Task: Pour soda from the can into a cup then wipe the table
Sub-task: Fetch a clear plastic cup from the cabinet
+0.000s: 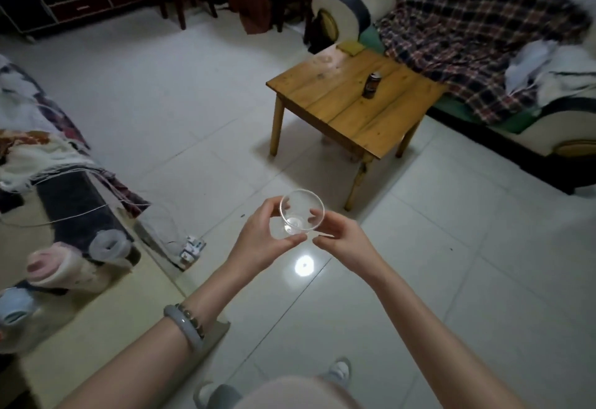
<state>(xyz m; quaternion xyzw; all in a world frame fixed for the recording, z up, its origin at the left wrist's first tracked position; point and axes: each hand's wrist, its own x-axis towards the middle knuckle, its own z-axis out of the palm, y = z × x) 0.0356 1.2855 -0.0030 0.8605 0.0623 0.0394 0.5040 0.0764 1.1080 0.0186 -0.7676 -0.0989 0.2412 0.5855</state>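
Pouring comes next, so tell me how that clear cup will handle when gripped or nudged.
The cup looks thin, clear and empty, so probably light and easily nudged. The left hand and right hand hold it by fingertips; a hard squeeze might flex or crack it. Its base is narrower than its rim, so it likely tips readily.
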